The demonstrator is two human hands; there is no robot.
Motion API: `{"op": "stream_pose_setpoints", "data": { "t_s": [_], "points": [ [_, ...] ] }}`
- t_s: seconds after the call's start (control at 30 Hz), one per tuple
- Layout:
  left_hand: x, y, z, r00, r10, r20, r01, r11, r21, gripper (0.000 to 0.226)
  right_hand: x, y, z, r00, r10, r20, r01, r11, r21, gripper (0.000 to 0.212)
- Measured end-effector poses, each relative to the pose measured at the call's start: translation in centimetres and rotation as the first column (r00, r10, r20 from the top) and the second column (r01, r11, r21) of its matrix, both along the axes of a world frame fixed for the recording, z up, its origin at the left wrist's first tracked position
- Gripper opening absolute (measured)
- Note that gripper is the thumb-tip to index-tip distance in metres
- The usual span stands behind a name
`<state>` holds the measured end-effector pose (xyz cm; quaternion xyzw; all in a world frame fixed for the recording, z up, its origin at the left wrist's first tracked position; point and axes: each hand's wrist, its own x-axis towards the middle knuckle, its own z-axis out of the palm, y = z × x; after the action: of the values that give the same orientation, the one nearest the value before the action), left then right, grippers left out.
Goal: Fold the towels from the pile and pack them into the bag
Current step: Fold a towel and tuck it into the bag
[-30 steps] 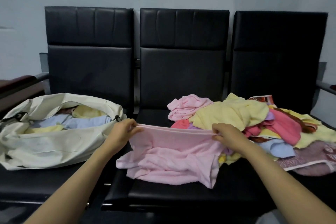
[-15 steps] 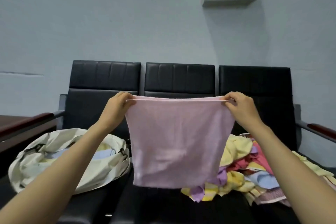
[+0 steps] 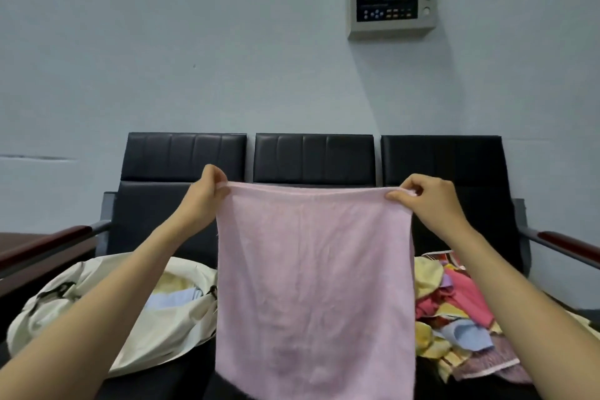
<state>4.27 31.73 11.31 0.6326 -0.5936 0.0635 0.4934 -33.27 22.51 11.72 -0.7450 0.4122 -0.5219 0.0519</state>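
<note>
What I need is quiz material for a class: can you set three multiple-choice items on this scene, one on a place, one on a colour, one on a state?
1. Where is the bag?
A. on the floor
B. on the left seat of the bench
C. hung on a hook

2. What colour is the towel being held up?
A. pink
B. blue
C. yellow

3. How is that towel held?
A. folded flat on a seat
B. stuffed into the bag
C. hanging spread out from both hands

Key: 1 B, the bag rests on the seat at the left. 2 A, the cloth is pale pink. 3 C, the left hand and the right hand each pinch a top corner.
</note>
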Motion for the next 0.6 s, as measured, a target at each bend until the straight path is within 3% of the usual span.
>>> {"op": "stream_pose_setpoints", "data": {
  "t_s": [0.07,0.13,0.17,0.23,0.4,0.47,0.6],
  "points": [
    [0.1,-1.2,-1.5,0.996,0.059,0.067,-0.069,0.985,0.16,0.007,0.6,-1.1,-1.6,1.0,-0.02,-0.003,0.021,0.998,0.056,0.019],
    [0.3,-2.4,-3.0,0.95,0.132,0.284,-0.208,0.943,0.259,0.016,1.5,-2.7,-3.3,0.998,-0.043,-0.041,0.048,0.989,0.138,0.015],
    [0.4,-2.8,-3.4,0.914,0.164,0.371,-0.273,0.925,0.263,0.019,1.9,-3.5,-3.9,0.998,-0.047,-0.04,0.053,0.984,0.169,0.013],
    [0.2,-3.3,-3.3,0.895,0.224,0.385,-0.312,0.932,0.182,0.02,2.6,-4.9,-4.0,0.998,-0.053,0.017,0.049,0.982,0.18,0.01],
    [-0.4,-3.9,-1.6,0.978,0.208,-0.027,-0.209,0.974,-0.084,0.019,3.8,-5.8,-2.4,0.983,-0.047,0.178,0.047,0.999,0.003,0.004],
    [-0.5,-3.8,-2.4,0.975,0.125,-0.183,-0.138,0.988,-0.062,0.02,3.9,-5.3,-2.7,0.979,-0.024,0.201,0.026,1.0,-0.006,0.003],
    [0.8,-3.1,-7.0,0.907,-0.071,-0.415,0.092,0.995,0.031,0.014,2.6,-4.9,-5.9,0.977,0.047,0.21,-0.086,0.98,0.181,0.009]
  ]
}}
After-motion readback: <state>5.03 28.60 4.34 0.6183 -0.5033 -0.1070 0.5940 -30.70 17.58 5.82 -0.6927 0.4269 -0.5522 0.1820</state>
